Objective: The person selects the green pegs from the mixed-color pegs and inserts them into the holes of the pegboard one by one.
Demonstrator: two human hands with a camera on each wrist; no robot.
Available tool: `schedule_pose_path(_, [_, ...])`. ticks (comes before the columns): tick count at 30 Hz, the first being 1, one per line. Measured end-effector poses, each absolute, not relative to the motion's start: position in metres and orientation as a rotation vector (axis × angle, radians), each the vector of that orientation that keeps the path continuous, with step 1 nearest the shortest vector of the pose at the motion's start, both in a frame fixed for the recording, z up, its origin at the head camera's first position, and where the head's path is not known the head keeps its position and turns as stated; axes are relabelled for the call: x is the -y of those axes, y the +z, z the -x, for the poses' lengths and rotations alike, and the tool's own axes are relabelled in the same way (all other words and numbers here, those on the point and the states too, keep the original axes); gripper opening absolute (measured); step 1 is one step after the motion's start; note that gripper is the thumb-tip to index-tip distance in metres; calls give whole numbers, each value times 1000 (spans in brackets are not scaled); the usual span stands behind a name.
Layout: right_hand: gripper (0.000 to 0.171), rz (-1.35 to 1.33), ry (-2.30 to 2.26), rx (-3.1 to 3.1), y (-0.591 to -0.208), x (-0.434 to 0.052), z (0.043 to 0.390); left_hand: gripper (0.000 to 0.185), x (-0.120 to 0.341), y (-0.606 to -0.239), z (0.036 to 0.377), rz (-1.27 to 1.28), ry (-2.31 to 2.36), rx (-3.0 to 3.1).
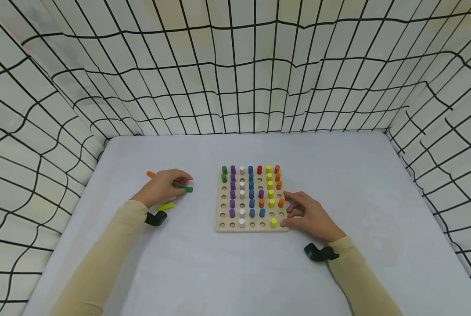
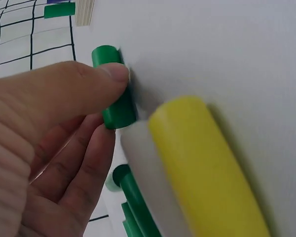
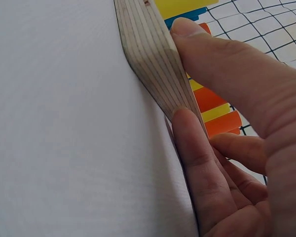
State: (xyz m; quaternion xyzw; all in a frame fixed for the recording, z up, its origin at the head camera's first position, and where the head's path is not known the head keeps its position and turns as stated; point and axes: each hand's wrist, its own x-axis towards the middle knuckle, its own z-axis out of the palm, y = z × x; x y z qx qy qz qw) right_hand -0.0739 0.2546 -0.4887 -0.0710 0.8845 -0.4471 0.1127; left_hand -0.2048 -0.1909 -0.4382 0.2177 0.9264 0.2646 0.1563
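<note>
My left hand (image 1: 162,186) pinches a green peg (image 2: 121,111) between thumb and fingers, low over the table left of the board. A yellow peg (image 1: 165,206) lies beside that wrist, and an orange peg (image 1: 151,174) shows behind the hand. Close in the left wrist view are the yellow peg, a whitish peg (image 2: 150,173) and more green pegs (image 2: 135,197). My right hand (image 1: 308,215) holds the right edge of the wooden pegboard (image 1: 223,229), its thumb near the front corner. Columns of coloured pegs stand upright in the board; several holes show bare.
A white-covered table (image 1: 219,272) carries everything. Black netting (image 1: 255,79) over white walls closes off the back and both sides. A black wrist camera (image 1: 156,218) sits at the left wrist, another camera (image 1: 320,253) at the right.
</note>
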Motion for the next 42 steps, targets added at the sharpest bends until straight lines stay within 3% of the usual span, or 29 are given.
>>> schedule_pose_path(17, [90, 194, -1306, -2567, -489, -254, 75, 34, 170, -437, 202, -760, 707, -2666])
schedule_pose_path(42, [89, 213, -1311, -2573, -488, -254, 75, 31, 152, -450, 181, -582, 1183, -2667])
